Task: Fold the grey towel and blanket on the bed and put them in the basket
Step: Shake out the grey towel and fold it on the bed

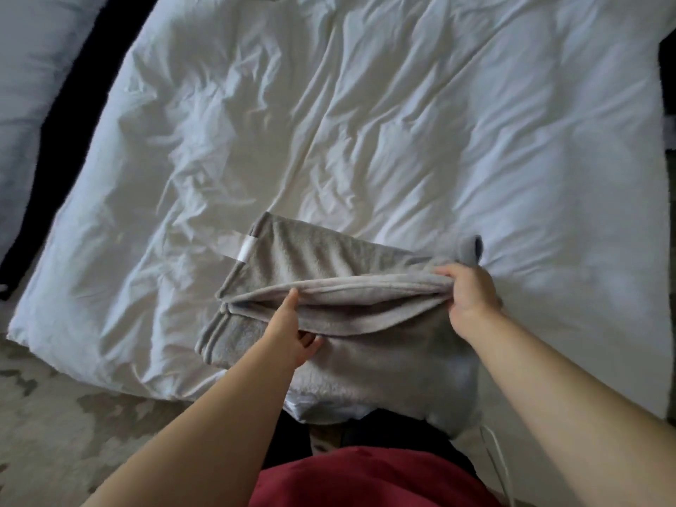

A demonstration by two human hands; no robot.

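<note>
Grey blanket (329, 287), fleecy, lies folded into a rough rectangle on the near part of the bed, close to the edge by the person. Several layers stacked; hemmed edges show along the left side. A white label (245, 249) sits on its far-left edge. A small corner of grey fabric pokes up at the far right.

Surface beneath: white duvet (365, 122), heavily creased, covering nearly the whole view. Its near-left corner hangs over a patterned beige and grey rug (55, 415). Dark strip along the upper left, with pale bedding beyond it. A thin white cable (494, 455) trails down at the near edge of the bed. Red garment (365, 481) of the person at bottom centre.

Left hand (292, 334): slipped between the layers at the blanket's near-left part, thumb on top of the upper fold, fingers tucked under it and partly hidden. It pinches that upper layer.

Right hand (472, 290): at the right end of the same fold, fingers closed around a bunched edge of the fabric.

The fold runs taut between the two hands, slightly raised off the layers below. Both forearms bare.
</note>
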